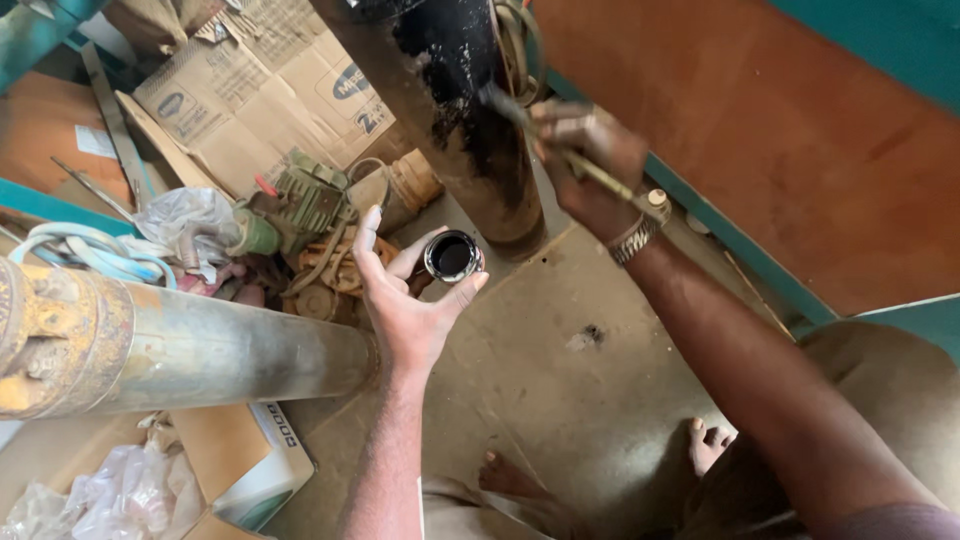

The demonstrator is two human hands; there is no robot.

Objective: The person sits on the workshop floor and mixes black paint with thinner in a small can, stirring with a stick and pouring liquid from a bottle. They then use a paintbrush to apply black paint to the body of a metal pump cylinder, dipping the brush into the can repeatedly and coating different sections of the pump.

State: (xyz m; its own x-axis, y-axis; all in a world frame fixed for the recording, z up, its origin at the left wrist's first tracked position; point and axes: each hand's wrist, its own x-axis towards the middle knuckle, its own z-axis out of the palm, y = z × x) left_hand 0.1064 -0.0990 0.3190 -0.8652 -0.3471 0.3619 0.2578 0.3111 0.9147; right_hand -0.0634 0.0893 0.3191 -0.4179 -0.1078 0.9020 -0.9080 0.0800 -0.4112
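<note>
My left hand (405,295) holds a small open tin (452,256) of black paint between thumb and fingers, palm up. My right hand (585,165) grips a thin paintbrush (560,145) by its handle, and its bristles touch the upright metal cylinder (450,110). The cylinder is partly coated in glossy black paint, with rusty brown metal at its left and lower part. A patterned band sits on my right wrist (636,238).
A long grey metal cylinder (200,350) with a rusty end lies at the left. Behind it are cardboard boxes (260,90), plastic bags, hoses and old motor parts (310,200). A brown and teal wall (780,130) stands at the right. My bare feet (705,445) rest on the concrete floor.
</note>
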